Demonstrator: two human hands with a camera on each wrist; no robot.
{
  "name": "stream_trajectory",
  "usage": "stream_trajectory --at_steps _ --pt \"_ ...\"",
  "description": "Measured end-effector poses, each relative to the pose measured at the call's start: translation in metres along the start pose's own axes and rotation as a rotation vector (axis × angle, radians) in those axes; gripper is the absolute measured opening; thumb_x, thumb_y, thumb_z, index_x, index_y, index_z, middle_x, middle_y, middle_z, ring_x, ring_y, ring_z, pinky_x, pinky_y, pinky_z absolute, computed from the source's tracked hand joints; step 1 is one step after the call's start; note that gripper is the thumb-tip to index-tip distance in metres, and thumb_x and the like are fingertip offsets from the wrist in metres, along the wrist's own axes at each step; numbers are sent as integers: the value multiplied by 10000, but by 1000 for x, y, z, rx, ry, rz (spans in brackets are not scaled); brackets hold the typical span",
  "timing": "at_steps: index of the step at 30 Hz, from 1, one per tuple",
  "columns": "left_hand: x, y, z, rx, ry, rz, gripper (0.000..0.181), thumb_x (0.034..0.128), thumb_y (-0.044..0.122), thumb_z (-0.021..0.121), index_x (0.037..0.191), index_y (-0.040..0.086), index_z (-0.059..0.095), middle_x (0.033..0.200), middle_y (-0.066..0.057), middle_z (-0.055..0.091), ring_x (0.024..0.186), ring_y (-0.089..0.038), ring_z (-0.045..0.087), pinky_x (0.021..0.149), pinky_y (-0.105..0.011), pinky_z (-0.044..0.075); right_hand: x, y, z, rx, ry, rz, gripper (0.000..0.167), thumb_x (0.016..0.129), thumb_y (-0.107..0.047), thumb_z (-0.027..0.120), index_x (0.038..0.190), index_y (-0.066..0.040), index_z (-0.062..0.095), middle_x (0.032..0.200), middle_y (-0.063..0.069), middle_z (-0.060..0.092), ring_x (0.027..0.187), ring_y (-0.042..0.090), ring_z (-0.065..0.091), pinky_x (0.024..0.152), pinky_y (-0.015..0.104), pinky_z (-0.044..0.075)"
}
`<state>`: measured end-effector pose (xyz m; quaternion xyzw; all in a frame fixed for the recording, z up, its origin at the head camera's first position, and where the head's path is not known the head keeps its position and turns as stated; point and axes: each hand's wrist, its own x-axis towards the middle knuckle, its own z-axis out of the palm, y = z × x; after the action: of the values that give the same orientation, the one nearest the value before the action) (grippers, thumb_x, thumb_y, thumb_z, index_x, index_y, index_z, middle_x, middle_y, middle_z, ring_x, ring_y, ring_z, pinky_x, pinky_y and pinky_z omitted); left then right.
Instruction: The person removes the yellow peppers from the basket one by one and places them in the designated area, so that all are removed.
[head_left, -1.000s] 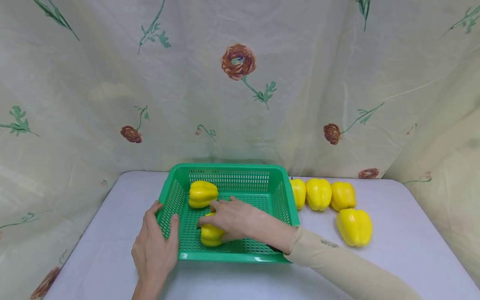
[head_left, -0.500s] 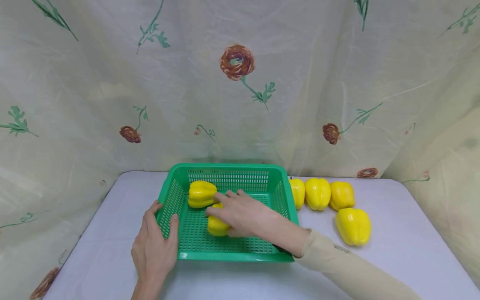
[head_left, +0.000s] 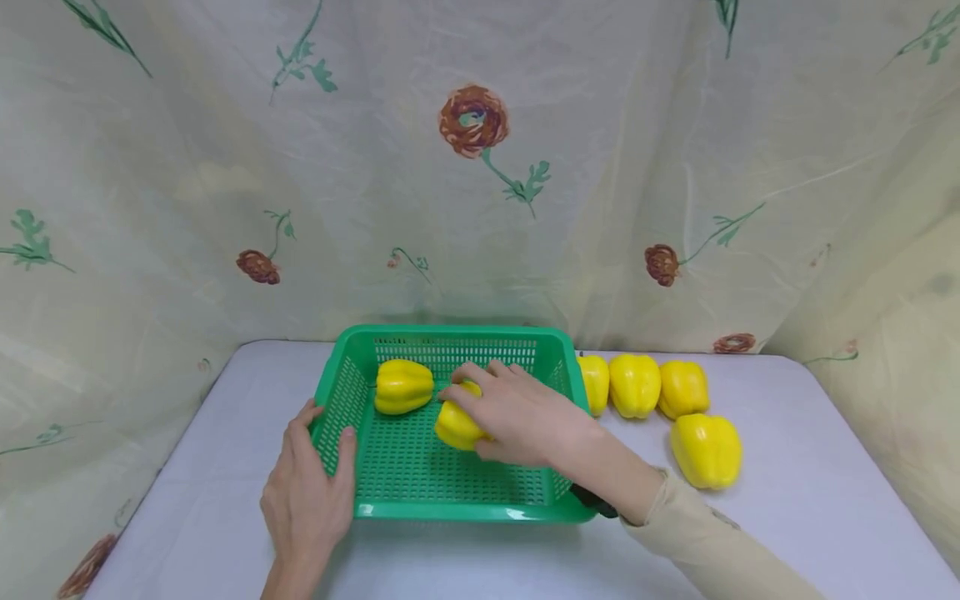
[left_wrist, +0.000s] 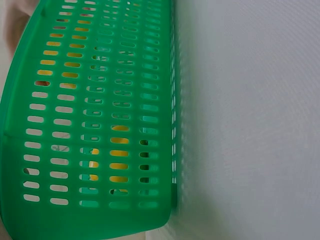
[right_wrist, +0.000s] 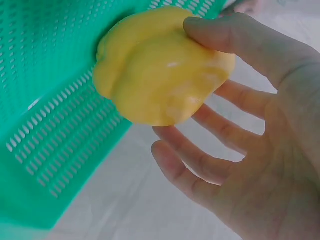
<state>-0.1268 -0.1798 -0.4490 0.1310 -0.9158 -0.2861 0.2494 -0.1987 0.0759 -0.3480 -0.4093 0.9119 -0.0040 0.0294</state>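
Note:
Inside a green plastic basket with slotted walls, a yellow bell pepper is held by my right hand. The right wrist view shows the thumb on one side of this pepper and fingertips on the other, the palm off it. The held pepper looks raised from the basket floor, tilted. Another yellow bell pepper lies on its side at the basket's back left. My left hand holds the basket's left rim, thumb and fingers spread along it. Close to the left wrist camera stands the slotted side wall.
Three yellow bell peppers, including one in the middle, stand in a row right of the basket. The leftmost is partly hidden by the basket. A further pepper lies nearer. A flowered curtain hangs behind the white-covered table.
My right hand has moved right and away from me with the held pepper, from the basket's front left toward its middle. The left hand and the other peppers stay put.

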Motion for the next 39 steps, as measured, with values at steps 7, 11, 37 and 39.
stream_trajectory --at_steps 7,11,37,39 --pt "0 1 -1 -3 0 2 531 1063 387 618 1486 77 534 1608 -123 589 956 -492 752 636 -495 530 -22 18 -10 94 83 52 628 960 -277 818 1529 -298 552 1548 49 565 1281 336 599 1126 527 509" --pt "0 1 -1 1 -1 -4 527 1059 384 625 1481 82 534 1612 -116 586 909 -472 752 597 -436 497 -36 27 -14 100 150 80 635 948 -282 837 1520 -274 564 1514 65 585 1241 318 623 1057 497 554" --pt "0 0 -1 -9 1 2 528 1063 402 612 1479 86 538 1608 -107 591 782 -413 727 542 -364 432 -93 52 -9 39 290 339 618 902 -328 883 1454 -215 631 1356 135 657 1167 381 652 1029 579 533" --pt "0 0 -1 -10 3 6 527 1062 398 617 1478 85 538 1605 -112 594 768 -407 723 536 -359 425 -97 53 -8 40 292 358 624 903 -336 883 1458 -209 626 1339 146 660 1147 385 659 1013 586 532"
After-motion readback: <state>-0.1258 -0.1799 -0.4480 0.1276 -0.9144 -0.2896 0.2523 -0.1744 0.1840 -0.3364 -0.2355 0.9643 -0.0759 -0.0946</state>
